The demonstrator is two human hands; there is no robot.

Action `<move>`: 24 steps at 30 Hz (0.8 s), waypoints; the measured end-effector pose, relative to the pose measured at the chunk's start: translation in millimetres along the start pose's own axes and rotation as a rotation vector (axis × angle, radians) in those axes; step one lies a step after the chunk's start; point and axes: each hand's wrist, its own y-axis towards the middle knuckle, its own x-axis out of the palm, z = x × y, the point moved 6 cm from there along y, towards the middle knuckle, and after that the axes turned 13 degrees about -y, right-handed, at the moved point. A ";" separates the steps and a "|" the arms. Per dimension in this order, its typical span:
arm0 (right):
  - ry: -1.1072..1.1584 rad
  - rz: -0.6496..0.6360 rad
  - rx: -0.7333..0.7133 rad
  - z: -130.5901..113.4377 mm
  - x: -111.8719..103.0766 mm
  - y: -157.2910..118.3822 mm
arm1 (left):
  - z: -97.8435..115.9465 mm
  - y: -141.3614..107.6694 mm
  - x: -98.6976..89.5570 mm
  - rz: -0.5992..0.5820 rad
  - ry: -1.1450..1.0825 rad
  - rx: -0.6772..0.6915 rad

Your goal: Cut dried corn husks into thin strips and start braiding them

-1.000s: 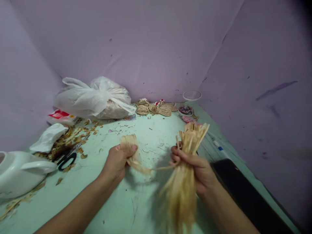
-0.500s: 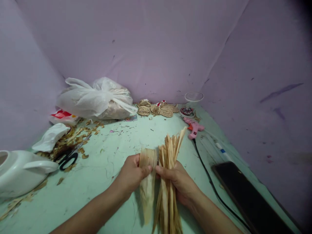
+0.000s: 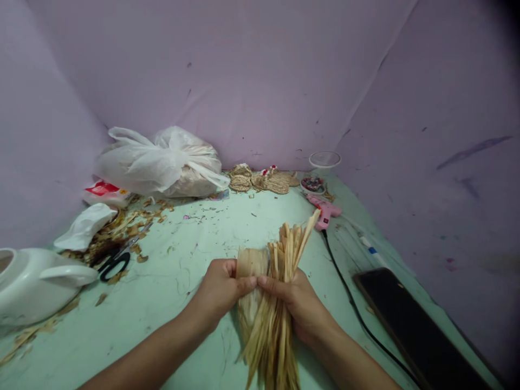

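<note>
My left hand (image 3: 223, 290) is closed on a wide, pale dried husk strip (image 3: 251, 264), thumb in front and fingers behind it. A bundle of narrow dried husk strips (image 3: 280, 319) is gripped in my right hand (image 3: 298, 298), its ends fanning out above and below the fist. The two thumb tips nearly meet between the wide strip and the bundle. Lower ends of the bundle overlap the wide strip's lower part and hide some of it. The fingers of my right hand are mostly hidden behind the bundle.
Black-handled scissors (image 3: 115, 265) lie among husk scraps by a white pitcher (image 3: 44, 287). A tied plastic bag (image 3: 162, 162) and woven slippers (image 3: 272, 181) sit along the back wall. At right are a pink glue gun (image 3: 324, 211), its black cord (image 3: 345, 292) and a dark phone (image 3: 410, 325).
The bundle's lower ends have swung left across the wide strip, and its top leans farther right. Both hands stay in nearly the same place, thumbs now closer together.
</note>
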 end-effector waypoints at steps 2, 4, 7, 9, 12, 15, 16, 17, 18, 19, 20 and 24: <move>0.011 0.012 0.003 0.9 -0.9 0.4 | -0.9 0.2 -0.7 0.011 -0.009 -0.017; 0.014 0.003 -0.009 0.7 -0.3 0.9 | -0.3 0.5 -1.0 0.023 -0.005 -0.014; -0.012 -0.008 -0.043 -0.6 1.1 1.5 | 1.6 0.9 -1.3 0.039 0.038 0.011; -0.046 0.020 -0.038 -0.2 0.0 1.6 | 2.3 0.8 -1.9 0.051 0.099 0.026; -0.107 0.095 -0.016 0.5 -3.9 1.1 | 4.0 0.1 -4.1 0.078 0.214 0.060; -0.147 0.140 -0.017 -0.3 -5.6 -0.3 | 5.2 -0.1 -5.6 0.082 0.285 0.091; -0.148 0.147 -0.018 -0.5 -5.4 -0.9 | 5.1 0.2 -5.8 0.078 0.294 0.095; -0.144 0.154 -0.023 -0.9 -5.1 -1.5 | 4.9 0.6 -6.0 0.077 0.298 0.099; -0.137 0.162 -0.032 -1.4 -4.8 -2.0 | 4.4 1.0 -6.2 0.077 0.294 0.102; -0.128 0.166 -0.039 -1.9 -4.4 -2.5 | 3.7 1.5 -6.2 0.077 0.280 0.101; -0.116 0.172 -0.044 -2.2 -4.2 -2.9 | 2.8 1.8 -5.8 0.072 0.254 0.097; -0.049 0.123 -0.046 -0.3 -1.7 -2.9 | -3.3 2.4 -0.3 -0.001 0.070 0.036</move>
